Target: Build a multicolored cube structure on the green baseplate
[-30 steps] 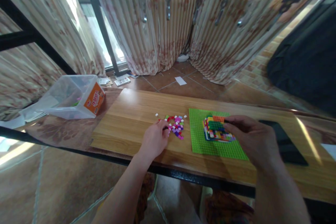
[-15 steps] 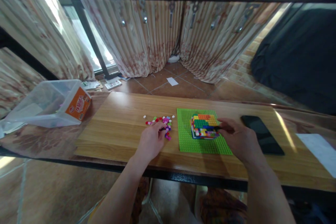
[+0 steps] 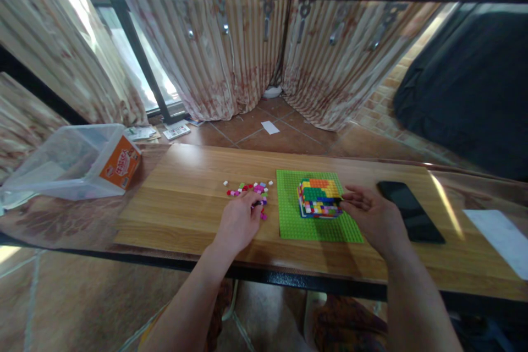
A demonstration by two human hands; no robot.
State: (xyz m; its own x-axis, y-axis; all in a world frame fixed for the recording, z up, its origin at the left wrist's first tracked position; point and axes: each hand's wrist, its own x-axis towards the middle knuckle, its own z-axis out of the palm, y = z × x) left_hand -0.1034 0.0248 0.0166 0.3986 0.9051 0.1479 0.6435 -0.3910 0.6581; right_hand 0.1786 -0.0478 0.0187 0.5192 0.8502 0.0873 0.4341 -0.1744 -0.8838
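My left hand (image 3: 241, 217) is over a loose pile of small toy bricks (image 3: 258, 188) in pink, red, white, purple and green. Its fingers are curled and closed at the pile's near side, with something small and dark at the tips. A layered block of toy bricks (image 3: 319, 192), with orange, yellow, green and blue on top, stands on a green baseplate (image 3: 291, 225). My right hand (image 3: 369, 212) is at the block's right side, thumb and forefinger pinched near its top edge. What they hold is too small and dark to make out.
A black phone (image 3: 410, 212) lies right of the baseplate, and a white paper (image 3: 497, 239) is farther right. On the left stands a clear plastic bin (image 3: 88, 162) with an orange label. The wooden board (image 3: 165, 203) carries the bricks and baseplate.
The view has shifted slightly. My right hand's fingers have moved a little at the block's right edge. My left hand stays over the loose bricks.
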